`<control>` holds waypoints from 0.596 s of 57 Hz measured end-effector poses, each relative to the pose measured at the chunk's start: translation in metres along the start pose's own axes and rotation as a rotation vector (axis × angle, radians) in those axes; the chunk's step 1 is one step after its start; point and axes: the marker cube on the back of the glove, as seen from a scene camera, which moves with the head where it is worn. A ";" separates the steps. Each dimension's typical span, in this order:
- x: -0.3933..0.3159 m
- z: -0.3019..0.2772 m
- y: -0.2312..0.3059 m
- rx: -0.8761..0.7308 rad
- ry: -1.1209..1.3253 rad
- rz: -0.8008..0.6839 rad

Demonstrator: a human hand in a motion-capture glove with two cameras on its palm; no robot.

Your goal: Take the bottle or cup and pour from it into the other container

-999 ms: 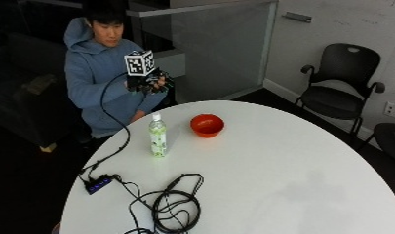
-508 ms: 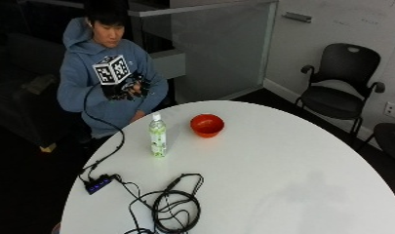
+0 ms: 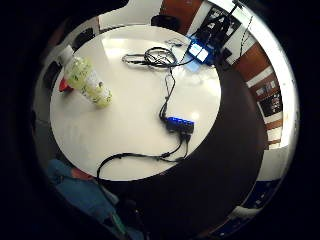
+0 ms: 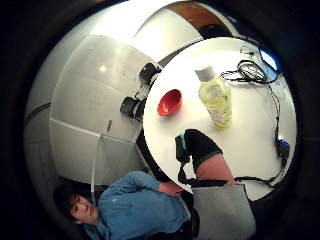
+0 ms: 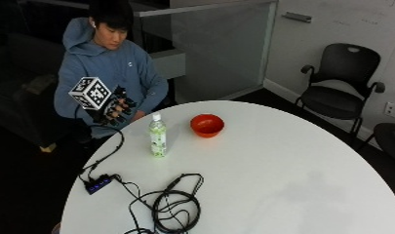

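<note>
1. The gloved right hand (image 5: pixel 117 109) hung in the air off the table's edge, in front of the seated person's chest, its fingers loosely curled and holding nothing.
2. The bottle (image 5: pixel 157 135) stood upright on the round white table (image 5: pixel 281 170), near the hand but apart from it, on the side away from the person.
3. It was clear plastic with a white cap and a pale green label; both palm views showed it standing untouched (image 3: pixel 87 82) (image 4: pixel 216 97).
4. The orange-red bowl (image 5: pixel 207 125) sat just beyond the bottle, farther from the hand, not touching the bottle.
5. A coil of black cable (image 5: pixel 174 207) and a small blue-lit hub (image 5: pixel 97 184) lay on the table below the hand, well apart from it.
</note>
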 end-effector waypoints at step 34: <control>0.050 0.068 -0.032 0.119 -0.613 0.049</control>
